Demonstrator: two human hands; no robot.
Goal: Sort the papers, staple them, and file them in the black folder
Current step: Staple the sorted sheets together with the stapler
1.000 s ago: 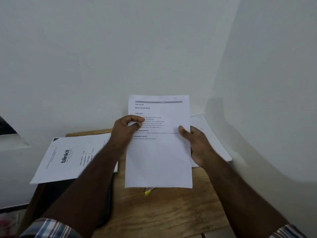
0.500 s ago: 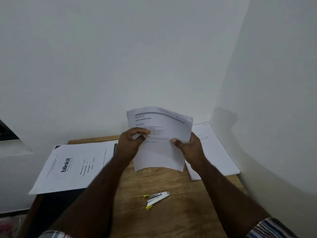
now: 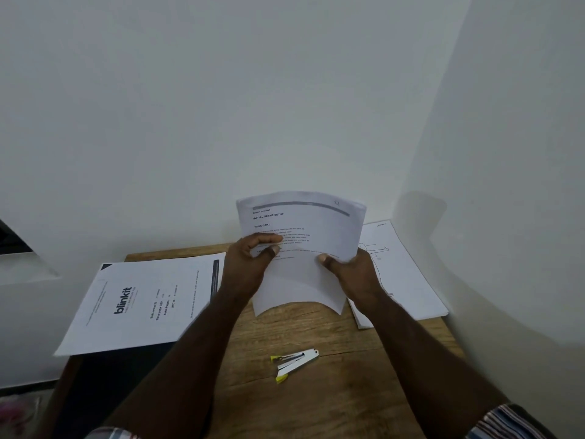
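Observation:
I hold a thin set of printed white papers (image 3: 311, 239) upright over the wooden table (image 3: 342, 391), bowed so its middle bulges toward me. My left hand (image 3: 250, 264) grips its left edge and my right hand (image 3: 351, 274) grips its right edge. A white stapler with yellow tips (image 3: 292, 364) lies open on the table below the papers. A "blinkit" printed stack (image 3: 142, 305) rests at the left, overhanging the table edge. Under it a dark shape, apparently the black folder (image 3: 126, 375), shows. Another stack with a line drawing (image 3: 408, 280) lies at the right.
White walls (image 3: 285, 106) close the table in at the back and on the right, meeting in a corner. A dark recess (image 3: 12, 239) sits at the far left. Floor and a pink object (image 3: 19, 413) show at the lower left.
The papers were flat and raised a second ago; now they sit lower, farther from me and curved between both hands. The stapler, formerly hidden under them, is in view.

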